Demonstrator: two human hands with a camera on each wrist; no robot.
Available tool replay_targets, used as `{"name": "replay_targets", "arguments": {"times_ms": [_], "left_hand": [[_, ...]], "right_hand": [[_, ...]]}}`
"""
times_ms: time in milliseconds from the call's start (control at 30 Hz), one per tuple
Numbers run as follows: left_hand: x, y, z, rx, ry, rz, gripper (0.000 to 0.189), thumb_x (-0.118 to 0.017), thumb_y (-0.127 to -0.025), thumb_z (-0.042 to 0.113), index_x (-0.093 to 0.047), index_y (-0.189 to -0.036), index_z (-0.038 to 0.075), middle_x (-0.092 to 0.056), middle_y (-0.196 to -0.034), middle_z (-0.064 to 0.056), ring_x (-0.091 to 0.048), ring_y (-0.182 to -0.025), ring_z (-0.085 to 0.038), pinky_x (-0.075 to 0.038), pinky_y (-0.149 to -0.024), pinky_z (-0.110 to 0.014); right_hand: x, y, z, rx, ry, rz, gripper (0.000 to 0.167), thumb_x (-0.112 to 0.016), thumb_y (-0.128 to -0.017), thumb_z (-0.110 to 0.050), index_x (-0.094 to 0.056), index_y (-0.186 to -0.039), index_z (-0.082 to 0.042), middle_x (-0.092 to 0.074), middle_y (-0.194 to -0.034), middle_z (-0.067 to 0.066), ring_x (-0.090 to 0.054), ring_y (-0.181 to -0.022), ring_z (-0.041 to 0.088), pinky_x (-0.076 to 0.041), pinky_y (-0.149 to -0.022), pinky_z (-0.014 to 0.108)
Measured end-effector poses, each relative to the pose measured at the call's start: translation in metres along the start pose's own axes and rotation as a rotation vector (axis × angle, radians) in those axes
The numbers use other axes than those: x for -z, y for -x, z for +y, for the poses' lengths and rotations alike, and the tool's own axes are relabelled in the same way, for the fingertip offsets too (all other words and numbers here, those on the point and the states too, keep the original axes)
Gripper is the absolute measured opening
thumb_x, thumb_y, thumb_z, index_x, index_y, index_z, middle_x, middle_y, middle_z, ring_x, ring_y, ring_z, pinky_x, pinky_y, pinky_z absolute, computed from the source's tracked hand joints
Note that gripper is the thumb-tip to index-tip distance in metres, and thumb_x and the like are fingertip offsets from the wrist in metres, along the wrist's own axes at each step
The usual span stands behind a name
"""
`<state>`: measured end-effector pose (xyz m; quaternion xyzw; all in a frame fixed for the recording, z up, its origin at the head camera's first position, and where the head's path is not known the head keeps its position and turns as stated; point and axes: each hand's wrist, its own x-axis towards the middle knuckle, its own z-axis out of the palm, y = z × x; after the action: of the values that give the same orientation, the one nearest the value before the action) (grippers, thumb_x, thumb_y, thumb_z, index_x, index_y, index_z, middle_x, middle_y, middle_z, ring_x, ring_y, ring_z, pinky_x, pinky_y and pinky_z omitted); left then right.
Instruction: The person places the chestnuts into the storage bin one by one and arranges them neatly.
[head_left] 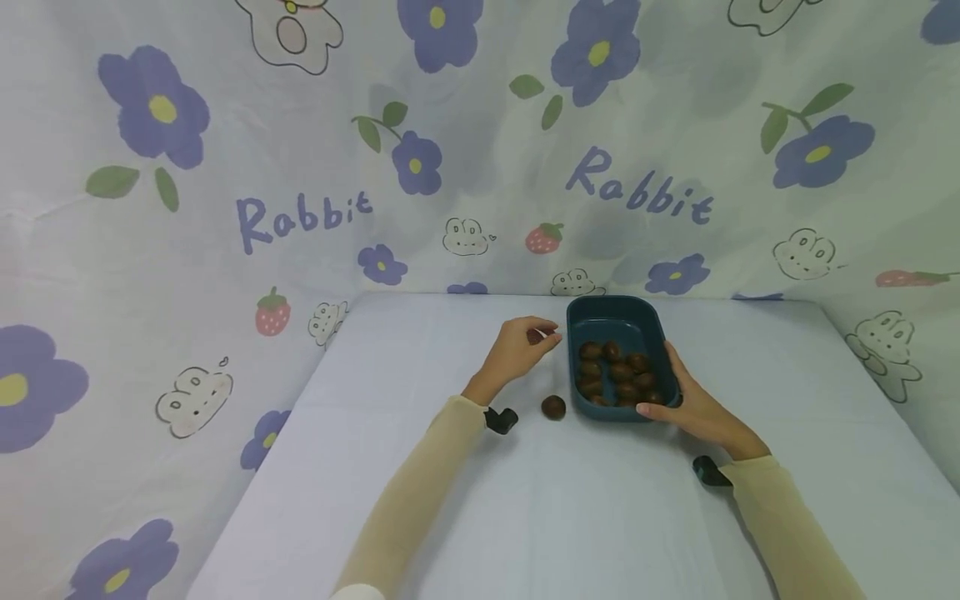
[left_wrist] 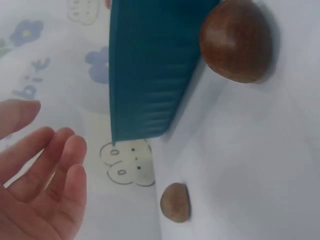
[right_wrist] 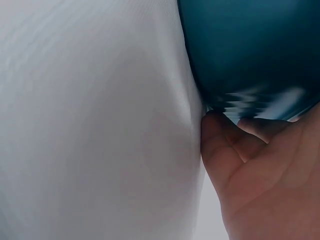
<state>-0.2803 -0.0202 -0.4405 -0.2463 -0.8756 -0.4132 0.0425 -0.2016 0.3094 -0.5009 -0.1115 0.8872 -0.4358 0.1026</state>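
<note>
A dark teal rectangular box [head_left: 617, 308] stands on the table with several brown chestnuts [head_left: 617, 372] in its nearer part. My right hand [head_left: 701, 408] holds it at the near right corner, thumb at the front rim and fingers along the right side; in the right wrist view its fingertips [right_wrist: 215, 122] meet the outer wall. To the left of the box hovers my left hand [head_left: 517, 348], its fingers [left_wrist: 75, 150] loosely bent and nothing in them. Past those fingers one loose chestnut [left_wrist: 175, 202] lies on the table. Another chestnut [left_wrist: 237, 42] rests by the box's near left corner.
A white cloth covers the table [head_left: 570, 517]. Close behind the box hangs a patterned curtain [head_left: 480, 192] with flowers and rabbits, and it continues along both sides. Small black devices [head_left: 501, 420] show at both sleeve cuffs.
</note>
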Motion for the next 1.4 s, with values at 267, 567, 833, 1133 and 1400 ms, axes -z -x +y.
{"name": "replay_targets", "arguments": {"times_ms": [267,567,833,1133,1400], "left_hand": [[0.008,0.024,-0.009,0.043,0.029,0.023,0.03,-0.072,-0.098,0.028,-0.076,-0.118,0.006,-0.079,-0.108,-0.009,-0.072,-0.095,-0.021,-0.059,-0.084,-0.032],[-0.004,0.047,-0.019,0.176,0.053,-0.073,0.037,-0.077,-0.093,0.027,-0.075,-0.118,0.0,-0.078,-0.105,-0.01,-0.071,-0.089,-0.019,-0.054,-0.069,-0.021],[-0.022,0.063,-0.017,0.234,0.053,-0.16,0.04,-0.086,-0.083,0.021,-0.075,-0.116,0.0,-0.076,-0.109,-0.014,-0.072,-0.09,-0.019,-0.057,-0.07,-0.023],[-0.037,0.065,-0.009,0.211,-0.025,-0.228,0.047,-0.091,-0.079,0.019,-0.074,-0.119,0.002,-0.075,-0.112,-0.011,-0.069,-0.093,-0.016,-0.057,-0.081,-0.027],[-0.044,0.066,-0.006,0.15,-0.196,-0.206,0.039,-0.087,-0.084,0.022,-0.075,-0.116,0.003,-0.074,-0.113,-0.009,-0.067,-0.102,-0.018,-0.056,-0.089,-0.029]], "right_hand": [[0.001,0.0,-0.001,-0.005,0.003,-0.001,0.124,-0.077,-0.09,-0.043,0.025,-0.161,-0.033,0.018,-0.174,0.013,0.0,-0.156,0.058,-0.016,-0.111,0.085],[0.0,-0.004,0.006,0.017,-0.009,0.009,0.123,-0.077,-0.091,-0.043,0.024,-0.161,-0.035,0.018,-0.174,0.011,0.002,-0.157,0.056,-0.012,-0.112,0.085],[0.0,-0.003,0.006,-0.002,-0.002,0.001,0.124,-0.076,-0.091,-0.044,0.025,-0.162,-0.033,0.019,-0.174,0.012,0.002,-0.156,0.058,-0.013,-0.112,0.086],[0.0,0.0,0.003,-0.014,0.0,-0.009,0.124,-0.077,-0.091,-0.044,0.026,-0.16,-0.037,0.02,-0.173,0.013,0.002,-0.156,0.059,-0.015,-0.11,0.086],[0.0,-0.002,0.004,0.003,-0.008,-0.008,0.124,-0.077,-0.091,-0.043,0.026,-0.16,-0.037,0.021,-0.173,0.01,0.002,-0.156,0.058,-0.015,-0.111,0.086]]}}
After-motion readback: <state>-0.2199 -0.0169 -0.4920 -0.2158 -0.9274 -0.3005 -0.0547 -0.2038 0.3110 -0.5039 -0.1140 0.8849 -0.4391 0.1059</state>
